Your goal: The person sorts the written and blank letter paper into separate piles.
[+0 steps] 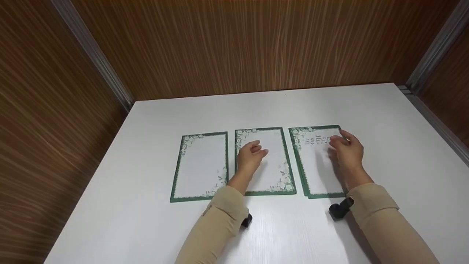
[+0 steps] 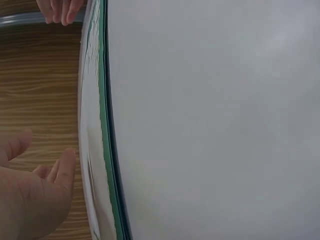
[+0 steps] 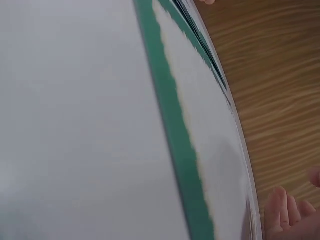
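Note:
Three sheets with green, flower-decorated borders lie in a row. My left hand [image 1: 251,157] hovers over the middle sheet [image 1: 269,179] with its fingers loosely bent and nothing held. Over the right sheet [image 1: 315,172], which bears a few lines of small print near its top, my right hand [image 1: 350,150] is raised by the upper right edge, thumb and fingers apart. Another green border shows from beneath this sheet along its left side. The left sheet [image 1: 201,165] has a blank middle. In the left wrist view, the left fingers [image 2: 65,172] stand up off the paper.
A white table [image 1: 139,154] carries the sheets. Brown wood-grain panels [image 1: 242,47] with metal corner strips enclose its back and sides. Black wrist mounts [image 1: 339,211] stick out below the beige sleeves [image 1: 377,205].

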{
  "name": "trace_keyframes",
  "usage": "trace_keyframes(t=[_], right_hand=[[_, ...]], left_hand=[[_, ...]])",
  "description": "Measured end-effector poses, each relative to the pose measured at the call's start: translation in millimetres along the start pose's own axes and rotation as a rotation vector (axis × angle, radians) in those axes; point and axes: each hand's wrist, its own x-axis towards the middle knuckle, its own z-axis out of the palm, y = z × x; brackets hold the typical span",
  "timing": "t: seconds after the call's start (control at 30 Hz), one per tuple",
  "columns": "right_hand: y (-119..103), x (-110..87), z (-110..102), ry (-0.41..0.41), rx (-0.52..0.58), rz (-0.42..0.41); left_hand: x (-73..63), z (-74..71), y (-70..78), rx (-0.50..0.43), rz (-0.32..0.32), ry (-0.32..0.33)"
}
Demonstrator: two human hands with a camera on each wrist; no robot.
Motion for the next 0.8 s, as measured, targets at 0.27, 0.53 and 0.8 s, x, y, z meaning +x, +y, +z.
trace_keyframes(t=[0.27, 0.53, 0.8], right_hand=[[0.7, -4.3, 27.0, -0.052, 0.023, -0.046], [-1.0, -14.8, 48.9, -0.107, -0.053, -0.094], [-1.4, -21.8, 62.4, -0.168, -0.117, -0.085]], left_hand=[[7.9, -25.3, -2.2, 0.066, 0.014, 0.048], [10.5, -48.7, -4.5, 0.062, 0.003, 0.075], [12.3, -62.1, -6.1, 0.044, 0.006, 0.076]])
